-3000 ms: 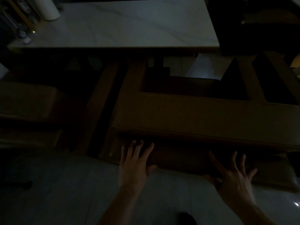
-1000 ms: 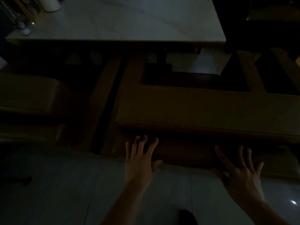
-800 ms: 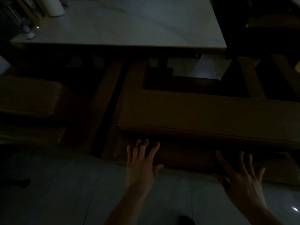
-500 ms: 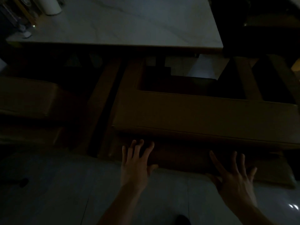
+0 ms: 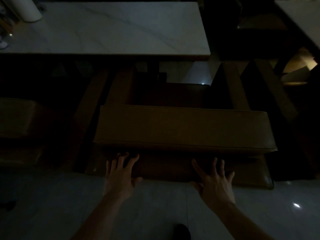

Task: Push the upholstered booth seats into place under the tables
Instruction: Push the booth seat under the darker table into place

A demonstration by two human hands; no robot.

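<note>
The room is dim. A brown upholstered booth seat (image 5: 183, 127) lies across the middle of the view, with its padded top edge facing me and its seat part running under the white marble table (image 5: 107, 30). My left hand (image 5: 121, 172) presses flat, fingers spread, on the seat's back panel just below the top cushion's left part. My right hand (image 5: 214, 179) presses flat on the same panel further right, fingers spread. Neither hand grips anything.
Another brown booth seat (image 5: 17, 118) stands at the left. A white roll (image 5: 27, 9) stands on the table's far left corner. A second table's corner (image 5: 301, 19) shows at the top right. Pale tiled floor (image 5: 52, 205) lies under my arms.
The seat's right end has come fully into view and both hands sit closer together on the back panel. The seat appears slightly further under the table.
</note>
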